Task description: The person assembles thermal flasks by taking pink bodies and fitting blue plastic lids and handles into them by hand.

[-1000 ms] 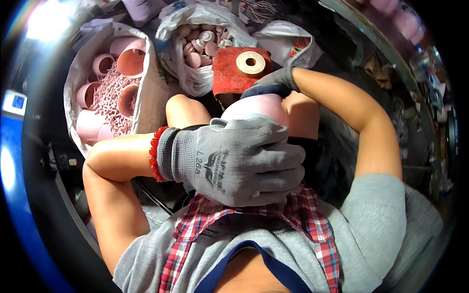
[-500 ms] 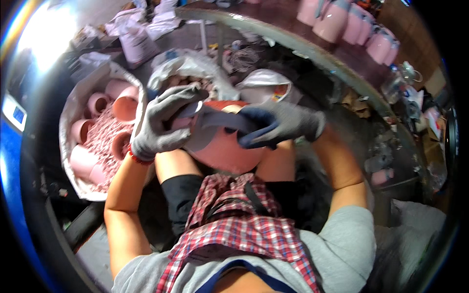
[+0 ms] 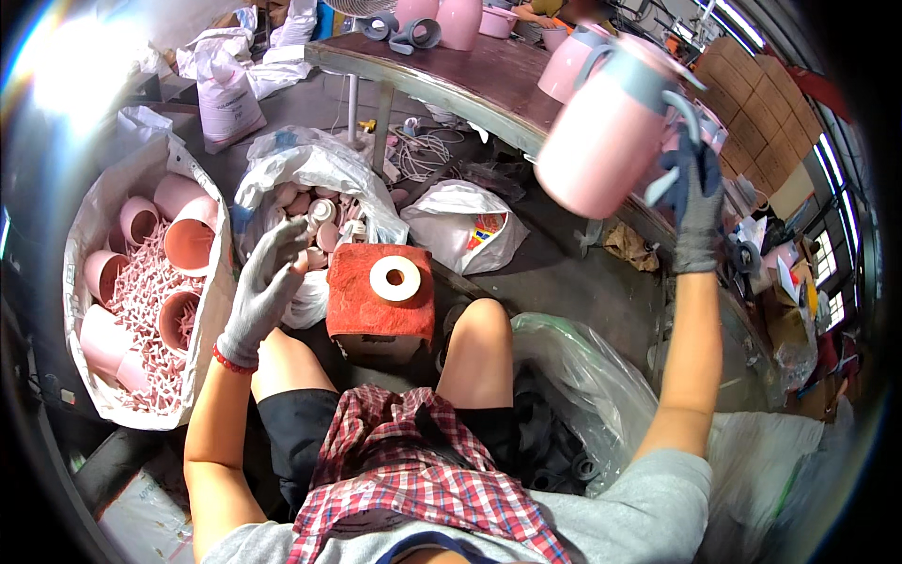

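In my right hand (image 3: 693,193), gloved in grey and dark blue, is the grey-blue handle of a pink jug (image 3: 601,141). The jug hangs tilted in the air at the right, in front of the table's edge, with a grey-blue collar round its top. My left hand (image 3: 263,287), in a grey glove, is raised at the left with its fingers apart and nothing in them. Between my knees stands a block draped in red cloth (image 3: 352,291), and a white ring (image 3: 396,279) lies on top of it.
A white sack (image 3: 80,367) of pink cups and small pink pieces stands at the left. Ahead are an open bag of round parts (image 3: 319,211) and another white bag (image 3: 460,226). More jugs stand on the dark table (image 3: 376,61). Dark parts fill a clear plastic bag (image 3: 601,367) beside my right knee.
The pink jug has gone from between both hands above my lap up to the right, carried by my right hand. My left hand has let go of it and moved left.
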Demonstrator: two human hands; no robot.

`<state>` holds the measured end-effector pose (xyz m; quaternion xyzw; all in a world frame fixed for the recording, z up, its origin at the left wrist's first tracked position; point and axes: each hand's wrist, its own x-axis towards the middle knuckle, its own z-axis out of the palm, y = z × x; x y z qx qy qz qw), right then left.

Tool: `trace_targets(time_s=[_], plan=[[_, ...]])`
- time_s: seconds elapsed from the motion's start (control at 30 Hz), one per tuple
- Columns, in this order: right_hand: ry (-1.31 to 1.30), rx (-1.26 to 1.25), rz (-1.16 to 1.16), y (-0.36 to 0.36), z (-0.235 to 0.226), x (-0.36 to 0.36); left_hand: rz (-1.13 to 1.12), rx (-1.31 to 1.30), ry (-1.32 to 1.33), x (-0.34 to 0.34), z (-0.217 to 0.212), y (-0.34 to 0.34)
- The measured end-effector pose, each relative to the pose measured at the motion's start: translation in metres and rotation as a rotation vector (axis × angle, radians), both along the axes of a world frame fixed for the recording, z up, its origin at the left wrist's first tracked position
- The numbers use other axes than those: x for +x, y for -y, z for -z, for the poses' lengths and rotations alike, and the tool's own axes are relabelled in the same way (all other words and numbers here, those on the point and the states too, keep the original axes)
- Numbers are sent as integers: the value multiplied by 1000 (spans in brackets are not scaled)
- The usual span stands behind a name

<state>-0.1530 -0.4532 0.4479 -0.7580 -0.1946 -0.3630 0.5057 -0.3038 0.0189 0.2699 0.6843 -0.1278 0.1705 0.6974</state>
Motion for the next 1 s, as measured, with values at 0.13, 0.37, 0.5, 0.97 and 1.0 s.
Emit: trace_targets(time_s=[0.13, 0.37, 0.5, 0.97, 1.0], plan=[[129, -80, 283, 72, -13, 45, -25, 87, -142, -11, 19, -15], [153, -67, 256, 131, -1, 122, -254, 40, -308, -37, 55, -30], [301, -276, 509, 91, 3, 188, -298, -18, -403, -50, 66, -27], [-46, -397, 41, -48, 87, 289, -377, 167, -382, -56, 41, -36], [-85, -386, -47, -74, 83, 268, -438, 169, -394, -76, 50, -50]])
